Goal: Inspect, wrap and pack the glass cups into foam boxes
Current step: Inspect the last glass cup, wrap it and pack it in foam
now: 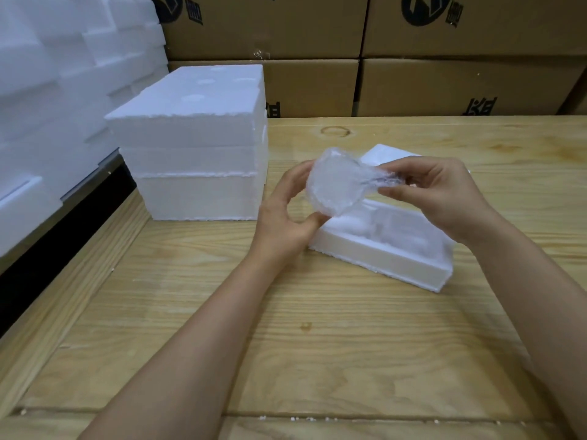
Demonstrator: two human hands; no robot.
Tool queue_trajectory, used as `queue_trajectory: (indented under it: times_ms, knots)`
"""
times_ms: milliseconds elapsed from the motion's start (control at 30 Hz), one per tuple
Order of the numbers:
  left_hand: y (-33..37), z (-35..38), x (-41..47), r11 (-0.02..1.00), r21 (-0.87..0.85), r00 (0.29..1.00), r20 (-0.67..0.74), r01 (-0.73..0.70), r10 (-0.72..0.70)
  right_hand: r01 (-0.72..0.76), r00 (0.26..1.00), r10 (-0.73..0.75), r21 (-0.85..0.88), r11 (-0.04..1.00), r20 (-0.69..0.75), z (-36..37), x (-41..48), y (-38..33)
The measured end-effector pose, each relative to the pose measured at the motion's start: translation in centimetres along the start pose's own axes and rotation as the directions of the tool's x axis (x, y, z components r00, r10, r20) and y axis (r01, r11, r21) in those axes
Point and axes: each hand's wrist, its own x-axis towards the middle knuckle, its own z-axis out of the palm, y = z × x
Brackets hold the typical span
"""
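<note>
A glass cup (335, 184) covered in clear plastic wrap is held above the wooden table (286, 328), over the left end of an open white foam box (397, 258). My left hand (286, 214) grips the cup from the left and below, thumb under it. My right hand (441, 192) pinches the twisted loose end of the wrap at the cup's right side. Inside the foam box lies another wrapped glass item (397, 227), blurred. A foam lid (384, 154) lies behind the box, partly hidden by the hands.
Three closed foam boxes (197, 144) are stacked at the table's back left. More foam pieces (63, 74) pile up along the left wall. Cardboard cartons (413, 58) line the back edge of the table. Small foam crumbs dot the front edge.
</note>
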Motion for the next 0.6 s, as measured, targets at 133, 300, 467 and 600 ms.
queue_trajectory:
  times_ms: [133, 300, 467, 600]
  knots:
    - [-0.1, 0.2, 0.0, 1.0, -0.009, 0.999, -0.028, -0.015, 0.015, 0.02, 0.999, -0.02, -0.017, 1.0, -0.027, 0.3, -0.4, 0.2]
    - [-0.1, 0.3, 0.1, 0.999, -0.034, 1.0, -0.009, 0.013, -0.013, 0.027, 0.993, -0.023, 0.034, 0.999, -0.116, 1.2, -0.7, 0.1]
    - [0.1, 0.5, 0.2, 1.0, -0.022, 1.0, 0.029, 0.0, 0.0, 0.002, 0.982, 0.028, 0.154, 0.988, -0.188, 1.9, -0.8, 0.2]
    - [0.2, 0.7, 0.4, 0.996, -0.078, 0.999, 0.023, 0.035, -0.033, -0.031, 0.974, 0.072, 0.187, 0.982, -0.217, 1.7, -0.6, 0.4]
